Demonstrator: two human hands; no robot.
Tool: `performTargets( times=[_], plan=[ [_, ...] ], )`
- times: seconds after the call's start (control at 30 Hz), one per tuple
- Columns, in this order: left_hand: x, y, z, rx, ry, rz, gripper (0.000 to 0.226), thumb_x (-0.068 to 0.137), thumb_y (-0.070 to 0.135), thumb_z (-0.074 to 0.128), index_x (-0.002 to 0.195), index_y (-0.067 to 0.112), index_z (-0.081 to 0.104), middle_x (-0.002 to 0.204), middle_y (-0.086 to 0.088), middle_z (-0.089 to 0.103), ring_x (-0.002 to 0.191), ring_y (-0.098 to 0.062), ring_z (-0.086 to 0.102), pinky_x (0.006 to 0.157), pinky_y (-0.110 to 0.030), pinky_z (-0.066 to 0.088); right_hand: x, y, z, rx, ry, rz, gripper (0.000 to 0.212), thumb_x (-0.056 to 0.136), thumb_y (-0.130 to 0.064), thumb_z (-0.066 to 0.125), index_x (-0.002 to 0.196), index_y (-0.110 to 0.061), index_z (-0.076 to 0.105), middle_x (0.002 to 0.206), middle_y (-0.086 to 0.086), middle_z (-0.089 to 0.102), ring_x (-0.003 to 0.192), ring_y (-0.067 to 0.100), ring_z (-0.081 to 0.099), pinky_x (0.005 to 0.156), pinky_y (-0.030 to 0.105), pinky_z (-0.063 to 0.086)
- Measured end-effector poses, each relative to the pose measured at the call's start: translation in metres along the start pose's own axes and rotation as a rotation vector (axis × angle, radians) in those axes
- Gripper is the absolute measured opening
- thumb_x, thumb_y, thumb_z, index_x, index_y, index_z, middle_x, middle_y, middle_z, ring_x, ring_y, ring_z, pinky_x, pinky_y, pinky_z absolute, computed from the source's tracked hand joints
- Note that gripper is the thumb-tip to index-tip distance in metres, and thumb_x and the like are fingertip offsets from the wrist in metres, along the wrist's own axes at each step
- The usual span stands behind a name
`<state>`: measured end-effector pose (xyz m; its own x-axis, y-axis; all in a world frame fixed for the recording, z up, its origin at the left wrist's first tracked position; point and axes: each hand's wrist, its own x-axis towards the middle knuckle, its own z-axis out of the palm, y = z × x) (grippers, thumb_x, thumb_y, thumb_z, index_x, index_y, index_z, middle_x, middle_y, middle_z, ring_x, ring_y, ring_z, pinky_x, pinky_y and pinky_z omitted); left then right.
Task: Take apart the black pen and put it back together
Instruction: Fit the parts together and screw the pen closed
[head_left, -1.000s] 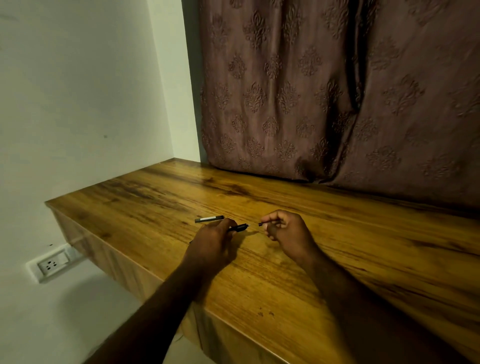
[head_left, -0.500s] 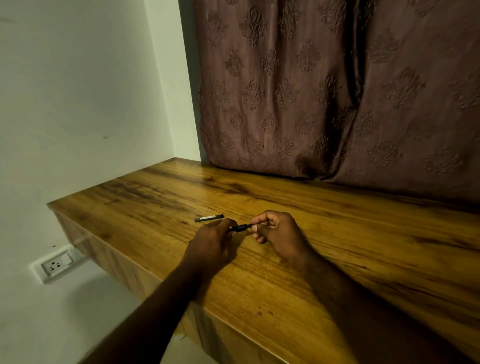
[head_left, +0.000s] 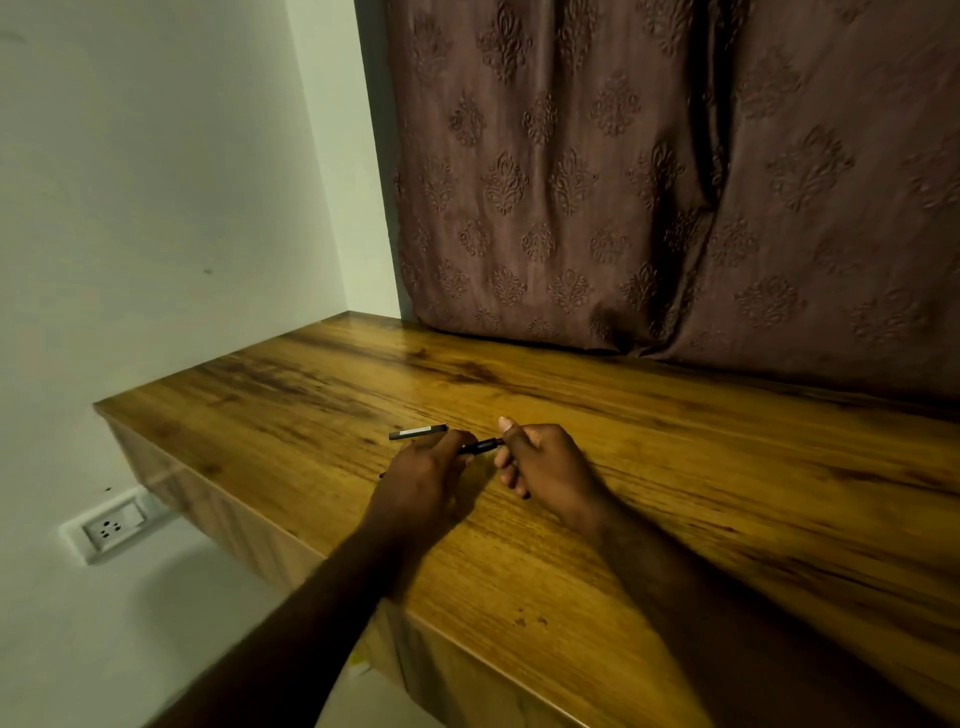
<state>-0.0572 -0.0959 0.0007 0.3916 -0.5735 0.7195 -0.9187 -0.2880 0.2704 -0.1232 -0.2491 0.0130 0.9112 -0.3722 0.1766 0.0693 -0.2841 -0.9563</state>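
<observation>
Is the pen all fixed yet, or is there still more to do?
Not yet. Already done: the pen was taken apart, since one piece, the cap, lies alone on the wooden table. Happening now: the left hand and right hand both hold the black pen barrel between them, probably joining parts. Still left: the cap needs to go back on.

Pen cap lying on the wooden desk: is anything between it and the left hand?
Nothing visible stands in the way. The black-and-silver pen cap lies alone on the bare wooden desk, just beyond the left hand. That hand and the right hand both grip the black pen barrel.
</observation>
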Motion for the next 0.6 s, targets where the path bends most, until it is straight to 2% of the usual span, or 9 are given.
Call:
performTargets(
  times=[0.1,0.2,0.37,0.47,0.53,0.6],
  plan=[
    [0.001,0.0,0.0,0.033,-0.021,0.01,0.028,0.094,0.041,0.05,0.097,0.014,0.06,0.082,-0.003,0.066,0.071,-0.017,0.059,0.06,-0.036,0.048,-0.001,-0.001,0.002,0.007,-0.035,-0.006,0.042,0.093,-0.042,0.056,0.082,-0.002,0.066,0.062,0.008,0.064,0.047,0.015,0.051,0.047,0.025,0.041],
    [0.001,-0.001,0.002,0.062,-0.037,0.018,0.024,0.093,0.039,0.056,0.099,0.017,0.06,0.083,-0.001,0.065,0.073,-0.016,0.06,0.06,-0.036,0.049,-0.002,-0.001,0.002,0.105,-0.068,0.004,0.027,0.091,-0.025,0.063,0.094,0.002,0.064,0.07,0.011,0.065,0.049,0.016,0.051,0.044,0.023,0.04],
    [0.0,0.0,-0.001,0.073,0.004,-0.08,0.035,0.093,0.045,0.04,0.102,0.018,0.061,0.084,-0.001,0.065,0.073,-0.017,0.059,0.06,-0.033,0.048,0.002,-0.003,-0.015,0.319,0.101,0.026,0.019,0.092,-0.021,0.061,0.093,-0.001,0.062,0.079,0.012,0.069,0.052,0.014,0.058,0.04,0.022,0.038],
    [-0.002,0.004,-0.005,0.026,0.002,-0.129,0.04,0.092,0.047,0.037,0.093,0.017,0.065,0.079,0.0,0.067,0.069,-0.016,0.061,0.058,-0.035,0.049,0.005,-0.002,-0.025,0.442,0.208,0.002,0.014,0.096,-0.017,0.055,0.091,-0.004,0.056,0.077,0.014,0.068,0.055,0.015,0.065,0.041,0.022,0.043],
    [0.001,0.011,-0.002,-0.116,0.041,-0.275,0.029,0.093,0.037,0.046,0.087,0.018,0.067,0.076,0.001,0.067,0.068,-0.014,0.062,0.059,-0.033,0.051,0.006,-0.002,-0.027,0.487,0.251,-0.019,0.013,0.098,-0.016,0.051,0.095,-0.004,0.054,0.082,0.017,0.068,0.062,0.019,0.069,0.049,0.025,0.049],
    [0.002,0.021,0.006,-0.271,0.097,-0.463,0.011,0.093,0.02,0.056,0.092,0.02,0.066,0.081,0.009,0.066,0.073,-0.008,0.063,0.058,-0.016,0.049,0.004,-0.003,-0.025,0.505,0.261,-0.025,0.013,0.099,-0.015,0.048,0.099,-0.003,0.053,0.086,0.019,0.067,0.065,0.019,0.071,0.052,0.027,0.053]
  ],
)
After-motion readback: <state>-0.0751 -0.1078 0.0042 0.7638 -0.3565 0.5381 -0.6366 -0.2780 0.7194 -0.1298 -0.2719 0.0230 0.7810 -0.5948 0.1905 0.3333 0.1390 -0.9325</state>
